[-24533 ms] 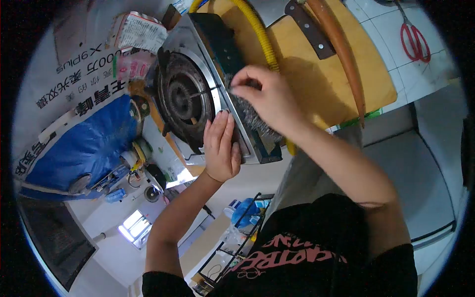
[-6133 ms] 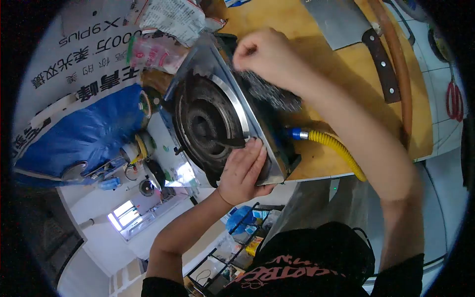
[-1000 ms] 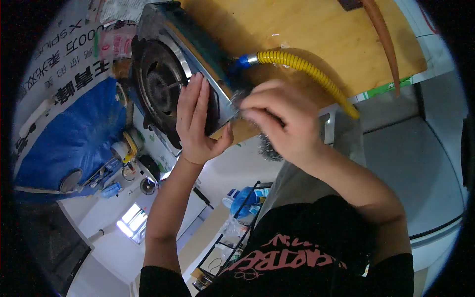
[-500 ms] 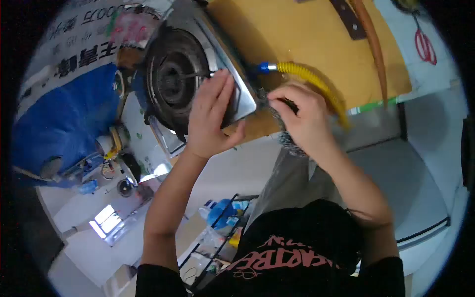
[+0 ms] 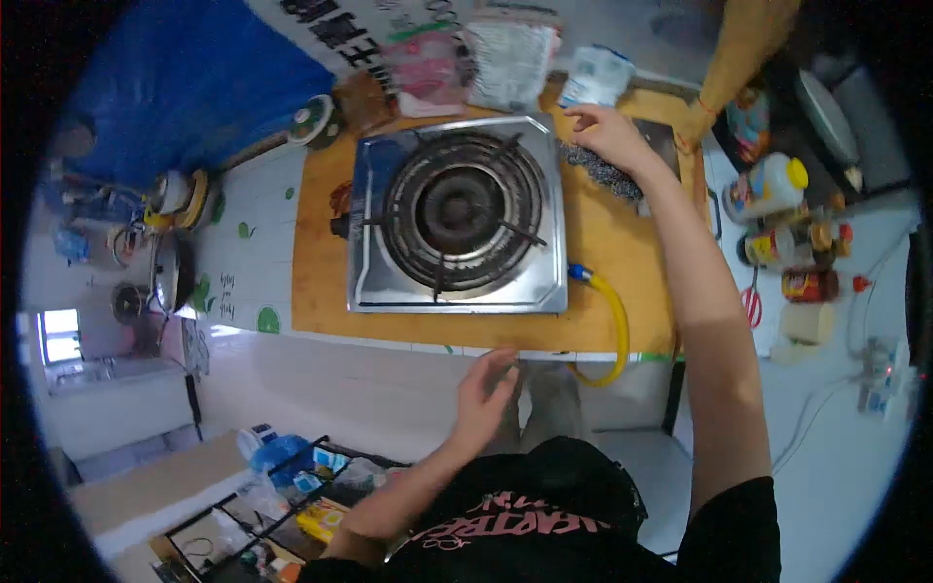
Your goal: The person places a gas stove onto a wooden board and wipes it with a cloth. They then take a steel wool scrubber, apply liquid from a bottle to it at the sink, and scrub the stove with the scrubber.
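Observation:
A dark grey steel wool scrubber [image 5: 604,173] is under my right hand [image 5: 610,138], whose fingers are bent around it at the back right of the yellow-brown board [image 5: 617,248]. The part of the scrubber inside the palm is hidden. My left hand [image 5: 483,394] is in front of the board's near edge, fingers apart, with nothing in it. Between the hands and to the left sits a gas stove [image 5: 362,277] with a metal top and a dark round burner [image 5: 459,212]. A yellow hose [image 5: 620,316] with a blue connector joins the stove's right side.
Plastic bags [image 5: 510,63] stand behind the stove. A white jar with a yellow lid [image 5: 773,185], other jars and red scissors [image 5: 751,303] are on the right. A long brown piece [image 5: 748,53] leans at the back right. A lidded pot [image 5: 316,121] is back left.
My left hand has left the stove top and drawn back toward my body. My right hand has moved with the scrubber to the board's back right. The view has turned and shows more counter.

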The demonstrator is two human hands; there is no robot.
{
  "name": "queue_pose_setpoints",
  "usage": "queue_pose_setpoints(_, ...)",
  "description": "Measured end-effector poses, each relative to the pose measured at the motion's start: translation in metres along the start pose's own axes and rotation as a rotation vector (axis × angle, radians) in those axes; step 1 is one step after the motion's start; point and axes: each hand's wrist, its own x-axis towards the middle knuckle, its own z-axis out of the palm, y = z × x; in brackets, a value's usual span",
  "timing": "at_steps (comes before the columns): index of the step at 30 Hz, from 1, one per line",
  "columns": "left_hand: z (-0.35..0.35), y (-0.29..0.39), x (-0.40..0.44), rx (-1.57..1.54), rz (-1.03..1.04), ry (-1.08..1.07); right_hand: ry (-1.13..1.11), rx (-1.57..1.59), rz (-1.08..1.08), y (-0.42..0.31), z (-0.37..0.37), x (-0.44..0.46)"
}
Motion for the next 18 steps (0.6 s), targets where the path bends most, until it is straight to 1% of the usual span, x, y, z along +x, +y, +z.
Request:
queue_pose_setpoints(2, -0.004, -0.018, -0.004, -0.792, -0.523, 0.099, -0.021, -0.239, -0.06, -0.003, 0.015, 0.031)
queue_pose_setpoints(3, -0.009, -0.016, -0.003, -0.81, -0.511, 0.127, -0.15, -0.283, -0.102, 0.011, 0.019, 0.053)
queue_pose_setpoints(4, -0.013, -0.015, 0.0, -0.988, -0.555, 0.142, -0.168, -0.289, -0.132, 0.013, 0.022, 0.061)
queue_pose_setpoints(5, -0.017, -0.014, 0.004, -1.167, -0.592, 0.151, -0.279, -0.211, -0.068, 0.013, 0.024, 0.068)
queue_pose_setpoints(6, -0.018, -0.013, 0.007, -1.187, -0.576, 0.174, -0.39, -0.137, -0.001, 0.013, 0.025, 0.073)
queue_pose_setpoints(7, -0.016, -0.012, 0.011, -1.201, -0.551, 0.186, -0.408, -0.149, -0.023, 0.021, 0.027, 0.076)
queue_pose_setpoints(9, -0.011, -0.01, 0.021, -1.229, -0.52, 0.214, -0.294, -0.259, -0.159, 0.036, 0.031, 0.074)
queue_pose_setpoints(10, -0.009, -0.01, 0.03, -1.12, -0.54, 0.245, -0.311, -0.264, -0.166, 0.029, 0.029, 0.069)
queue_pose_setpoints(11, -0.009, -0.008, 0.033, -1.011, -0.553, 0.271, -0.335, -0.272, -0.057, 0.017, 0.021, 0.059)
queue_pose_setpoints(12, -0.008, -0.004, 0.033, -1.021, -0.557, 0.278, -0.36, -0.276, 0.059, 0.009, 0.018, 0.045)
queue_pose_setpoints(13, -0.008, 0.002, 0.033, -0.977, -0.568, 0.265, -0.367, -0.28, 0.057, 0.007, 0.018, 0.03)
queue_pose_setpoints(15, -0.003, 0.003, 0.035, -0.936, -0.57, 0.256, -0.192, -0.26, 0.023, 0.008, 0.014, 0.0)
queue_pose_setpoints(16, 0.002, -0.002, 0.035, -0.955, -0.501, 0.258, -0.189, -0.263, 0.018, 0.006, 0.013, -0.014)
queue_pose_setpoints(17, 0.006, -0.003, 0.035, -0.973, -0.428, 0.261, -0.117, -0.226, 0.062, 0.004, 0.013, -0.028)
queue_pose_setpoints(18, 0.008, -0.005, 0.037, -0.973, -0.425, 0.261, -0.049, -0.185, 0.112, 0.004, 0.013, -0.037)
